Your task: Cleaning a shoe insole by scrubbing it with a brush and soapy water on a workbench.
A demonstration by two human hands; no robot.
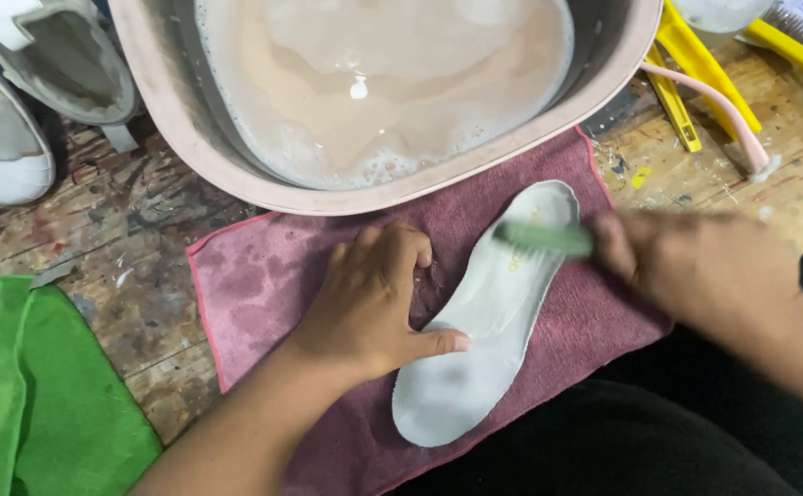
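Nearest the camera, the left hand [374, 298] presses down on a pale grey insole [484, 321], its thumb stretched flat across the middle of the insole and its fingers curled on the maroon cloth [264, 285] beside it. The insole lies slantwise on that cloth, heel toward the person, toe pointing up and right. The right hand [686, 262], blurred, is closed around a green brush [544, 239] whose head sits on the toe end of the insole. To the left a green cloth [43, 395] lies on the scuffed wooden table [135, 276]. Beyond the maroon cloth stands a pink basin [236, 165] of murky, foamy water, its rim overlapping the cloth's far edge. Farther left sit white shoes [2, 147]; at the far right, yellow tools [686, 64] and a pink handle [723, 115].
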